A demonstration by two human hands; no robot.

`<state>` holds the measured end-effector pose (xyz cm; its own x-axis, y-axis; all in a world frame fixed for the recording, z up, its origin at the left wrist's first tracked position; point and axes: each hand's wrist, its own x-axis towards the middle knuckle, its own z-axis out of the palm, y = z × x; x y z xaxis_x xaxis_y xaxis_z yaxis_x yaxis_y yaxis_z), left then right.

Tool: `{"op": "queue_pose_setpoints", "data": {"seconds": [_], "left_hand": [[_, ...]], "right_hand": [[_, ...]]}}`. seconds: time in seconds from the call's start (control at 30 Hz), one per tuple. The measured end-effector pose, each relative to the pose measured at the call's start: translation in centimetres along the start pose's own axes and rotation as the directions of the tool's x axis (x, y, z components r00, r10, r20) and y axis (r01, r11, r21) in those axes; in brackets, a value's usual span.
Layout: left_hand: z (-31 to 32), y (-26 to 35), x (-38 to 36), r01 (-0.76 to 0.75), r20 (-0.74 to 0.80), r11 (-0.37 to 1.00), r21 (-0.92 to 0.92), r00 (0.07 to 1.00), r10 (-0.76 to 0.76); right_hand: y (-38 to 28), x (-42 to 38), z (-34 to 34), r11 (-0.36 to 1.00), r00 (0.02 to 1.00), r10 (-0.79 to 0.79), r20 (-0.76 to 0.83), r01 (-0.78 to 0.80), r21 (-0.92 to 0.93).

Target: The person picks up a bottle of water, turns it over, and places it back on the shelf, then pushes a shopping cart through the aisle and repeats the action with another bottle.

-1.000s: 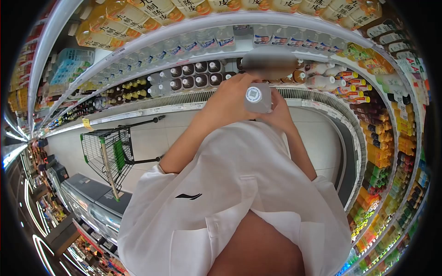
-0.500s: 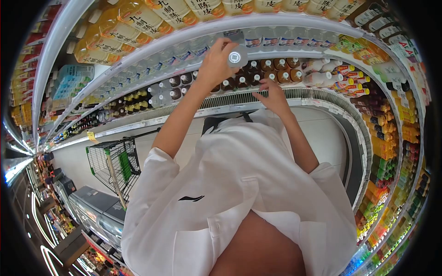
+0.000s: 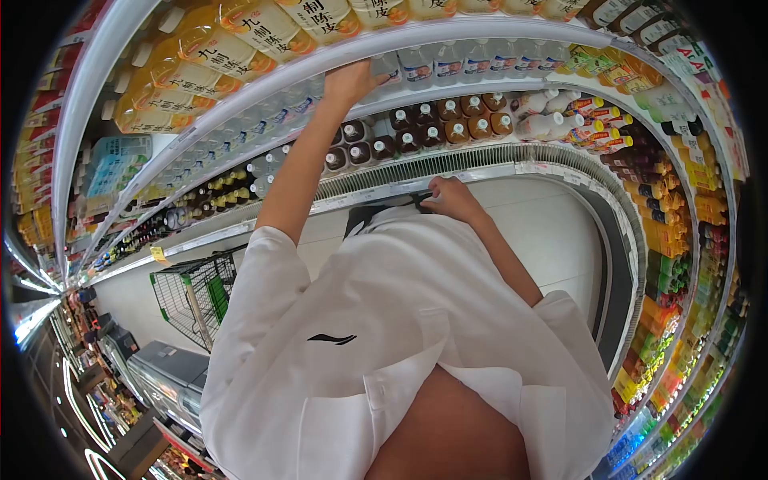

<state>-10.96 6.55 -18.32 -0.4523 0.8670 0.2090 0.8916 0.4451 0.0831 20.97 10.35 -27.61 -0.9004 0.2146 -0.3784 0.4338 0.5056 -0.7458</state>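
My left hand (image 3: 350, 83) reaches up into the shelf row of clear water bottles (image 3: 448, 64). Its thumb points right beside a bottle with a blue and red label (image 3: 418, 66). The upper shelf's edge hides the other fingers, so whether they grip a bottle cannot be made out. Low in front of the bottom shelf's edge is my right hand (image 3: 454, 200), its fingers loosely bent, thumb and forefinger apart, with nothing visible in it. Dark-drink bottles with white caps (image 3: 410, 140) stand on the shelf between the two hands.
Large orange-yellow drink bottles (image 3: 268, 36) fill the shelf above. A metal grille (image 3: 384, 170) runs along the bottom shelf's front. A black and green shopping cart (image 3: 192, 300) stands behind at the left. More drink shelves (image 3: 672, 232) curve round to the right.
My left hand has moved up and left into the water-bottle row; the white-capped clear bottle it held is no longer visible in it. My right hand has dropped back from the dark bottles, fingers more bent.
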Motion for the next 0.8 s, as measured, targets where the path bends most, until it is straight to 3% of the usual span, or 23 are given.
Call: {"op": "queue_pose_setpoints", "data": {"seconds": [0.13,0.23,0.47,0.53,0.6,0.67,0.7,0.73,0.8], "left_hand": [[1.9,-0.2,1.1,-0.027,0.053,0.992,0.124,0.998,0.021],[2.0,0.1,1.4,-0.007,0.05,0.992,0.125,0.999,0.001],[1.8,0.0,0.9,-0.019,0.052,0.987,0.16,0.999,0.011],[1.4,-0.1,1.1,-0.088,-0.108,0.988,0.125,0.989,0.102],[1.8,-0.5,1.3,-0.093,-0.16,0.981,0.17,0.98,0.121],[2.2,-0.2,0.5,-0.099,-0.196,0.974,0.205,0.971,0.14],[2.0,0.2,0.4,-0.055,-0.111,0.979,0.196,0.991,0.078],[1.5,0.4,0.9,-0.015,-0.038,0.98,0.197,0.999,0.023],[1.1,1.3,0.3,0.003,-0.076,0.977,0.214,0.997,0.014]], "right_hand": [[0.6,-0.7,-0.1,0.999,0.999,0.037,-0.037,-0.037,-0.002],[2.8,-0.5,0.0,0.996,0.999,0.045,-0.023,-0.047,-0.077],[9.5,-1.0,2.6,0.986,0.987,0.161,-0.026,-0.162,-0.037],[12.3,-1.3,4.1,0.963,0.973,0.226,-0.044,-0.216,0.162],[18.7,-1.9,7.5,0.857,0.913,0.408,-0.003,-0.382,0.344],[23.9,-4.3,8.7,0.839,0.842,0.535,0.074,-0.54,0.074],[26.5,-6.1,9.5,0.782,0.78,0.623,0.058,-0.624,-0.005],[28.8,-7.8,10.3,0.771,0.772,0.636,-0.002,-0.635,-0.055],[29.5,-10.4,9.0,0.727,0.726,0.676,0.125,-0.685,0.044]]}}
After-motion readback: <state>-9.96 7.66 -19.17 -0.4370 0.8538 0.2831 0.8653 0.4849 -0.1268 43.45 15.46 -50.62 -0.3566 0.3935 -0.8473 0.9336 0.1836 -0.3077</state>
